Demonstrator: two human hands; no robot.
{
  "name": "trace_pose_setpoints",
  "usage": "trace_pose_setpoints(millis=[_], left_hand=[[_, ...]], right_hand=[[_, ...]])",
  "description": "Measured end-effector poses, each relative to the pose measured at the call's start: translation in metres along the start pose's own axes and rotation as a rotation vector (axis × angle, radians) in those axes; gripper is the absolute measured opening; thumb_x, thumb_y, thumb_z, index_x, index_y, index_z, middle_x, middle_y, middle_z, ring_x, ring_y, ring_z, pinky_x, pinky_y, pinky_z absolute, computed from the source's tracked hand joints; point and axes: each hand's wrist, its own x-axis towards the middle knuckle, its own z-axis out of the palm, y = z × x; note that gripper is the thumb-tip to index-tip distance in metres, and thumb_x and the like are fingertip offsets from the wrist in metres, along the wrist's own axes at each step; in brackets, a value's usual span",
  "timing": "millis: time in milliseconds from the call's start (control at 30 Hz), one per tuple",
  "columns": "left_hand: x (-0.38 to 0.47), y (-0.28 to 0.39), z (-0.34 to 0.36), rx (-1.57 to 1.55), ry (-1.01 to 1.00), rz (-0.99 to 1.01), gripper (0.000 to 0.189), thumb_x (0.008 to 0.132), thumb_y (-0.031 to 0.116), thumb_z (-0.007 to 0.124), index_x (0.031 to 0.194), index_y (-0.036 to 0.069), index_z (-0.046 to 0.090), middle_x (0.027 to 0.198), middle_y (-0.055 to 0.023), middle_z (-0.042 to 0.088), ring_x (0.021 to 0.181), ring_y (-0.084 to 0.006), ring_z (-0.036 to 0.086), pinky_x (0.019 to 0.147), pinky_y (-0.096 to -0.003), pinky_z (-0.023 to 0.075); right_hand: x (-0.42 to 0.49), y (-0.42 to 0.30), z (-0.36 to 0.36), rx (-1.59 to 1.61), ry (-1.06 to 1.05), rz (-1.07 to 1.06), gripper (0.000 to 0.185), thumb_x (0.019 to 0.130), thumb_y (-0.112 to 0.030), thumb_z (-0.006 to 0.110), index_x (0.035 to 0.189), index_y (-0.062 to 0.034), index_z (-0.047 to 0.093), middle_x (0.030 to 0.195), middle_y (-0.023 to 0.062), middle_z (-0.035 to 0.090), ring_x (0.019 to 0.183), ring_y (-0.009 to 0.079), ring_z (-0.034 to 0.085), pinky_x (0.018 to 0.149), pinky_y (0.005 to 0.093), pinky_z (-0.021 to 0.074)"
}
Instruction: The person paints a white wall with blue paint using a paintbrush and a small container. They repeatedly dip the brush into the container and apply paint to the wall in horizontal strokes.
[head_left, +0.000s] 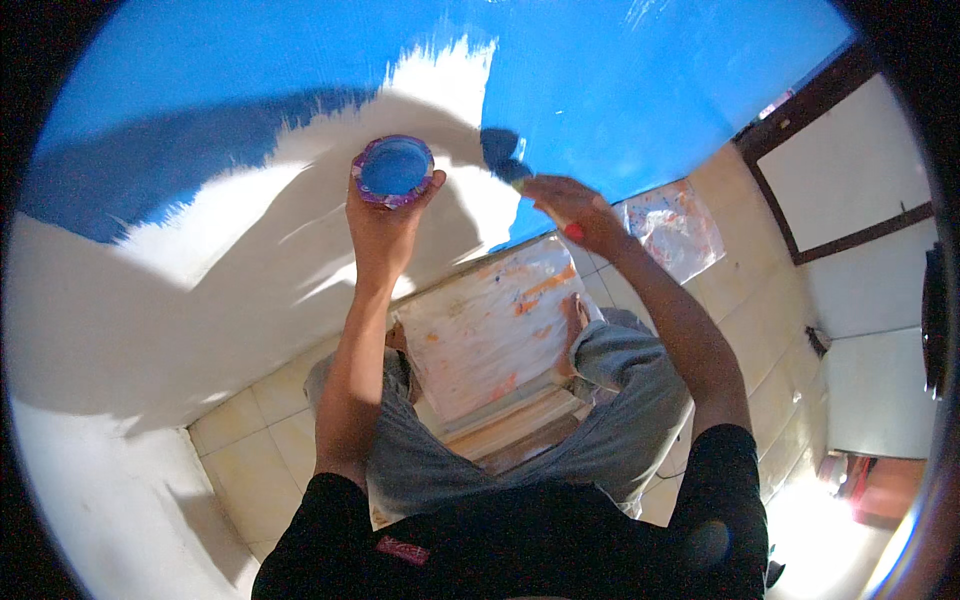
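Note:
My left hand (394, 225) grips a small cup of blue paint (394, 169) from below, its purple-marked rim facing up at me. In my right hand (581, 210) is a paintbrush (517, 171), its blue-wet bristles at the wall; from here I cannot tell whether they touch it. The wall (615, 82) before me is blue across its upper part and to the right. A white, unpainted patch (450, 75) with ragged brushed edges lies between the blue areas and runs down to the left. Shadows of my arms fall over it.
A paint-stained sheet (495, 322) covers the tiled floor between my feet, and a second stained plastic sheet (671, 229) lies farther right by the wall. Beneath me is a wooden board or low seat (517, 427). A dark-framed white panel (847, 161) stands at the right.

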Motion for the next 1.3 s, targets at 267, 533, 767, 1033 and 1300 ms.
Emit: trace_pose_setpoints(millis=[267, 533, 767, 1033, 1300], left_hand=[[-0.003, 0.0, 0.003, 0.055, 0.02, 0.043, 0.051, 0.069, 0.017, 0.084, 0.107, 0.002, 0.054, 0.096, -0.0067, 0.065, 0.086, -0.0139, 0.062, 0.078, -0.0272, 0.05], [-0.001, -0.001, 0.008, 0.001, -0.021, 0.017, 0.054, 0.069, 0.022, 0.083, 0.111, 0.003, 0.055, 0.102, -0.0053, 0.062, 0.09, -0.0156, 0.059, 0.083, -0.0296, 0.0468], [-0.004, -0.013, 0.013, 0.098, -0.007, 0.057, 0.05, 0.072, 0.024, 0.081, 0.109, 0.002, 0.056, 0.101, -0.0066, 0.063, 0.09, -0.0162, 0.06, 0.083, -0.03, 0.0466], [-0.01, -0.03, 0.01, 0.224, -0.029, 0.038, 0.047, 0.072, 0.022, 0.082, 0.107, 0.002, 0.058, 0.099, -0.0063, 0.063, 0.088, -0.0148, 0.059, 0.083, -0.0292, 0.0465], [-0.009, -0.03, 0.021, 0.14, -0.009, 0.01, 0.047, 0.072, 0.016, 0.082, 0.107, 0.002, 0.054, 0.095, -0.0062, 0.063, 0.086, -0.0133, 0.061, 0.079, -0.027, 0.0489]], right_hand=[[0.078, -0.019, -0.096, -0.108, 0.538, -0.174, 0.04, 0.079, -0.002, 0.068, 0.117, -0.0127, 0.06, 0.112, 0.0063, 0.065, 0.104, 0.023, 0.061, 0.088, 0.0322, 0.0508], [-0.009, -0.013, 0.037, 0.0, 0.284, 0.096, 0.029, 0.085, -0.011, 0.063, 0.113, -0.0112, 0.061, 0.116, 0.0115, 0.062, 0.108, 0.0281, 0.059, 0.09, 0.0388, 0.0496], [-0.045, -0.046, 0.102, 0.876, 0.808, 0.957, 0.032, 0.09, -0.011, 0.061, 0.12, -0.0013, 0.057, 0.104, 0.0124, 0.065, 0.092, 0.0208, 0.065, 0.078, 0.0304, 0.0543], [0.009, -0.067, 0.063, 1.519, 1.397, 0.754, 0.045, 0.092, -0.013, 0.055, 0.132, 0.0003, 0.041, 0.115, 0.0165, 0.057, 0.098, 0.0271, 0.062, 0.085, 0.0355, 0.054], [-0.008, -0.034, 0.182, 1.734, 1.635, 1.011, 0.05, 0.088, -0.011, 0.059, 0.133, -0.0003, 0.04, 0.113, 0.0157, 0.057, 0.09, 0.027, 0.063, 0.077, 0.0343, 0.0555]])
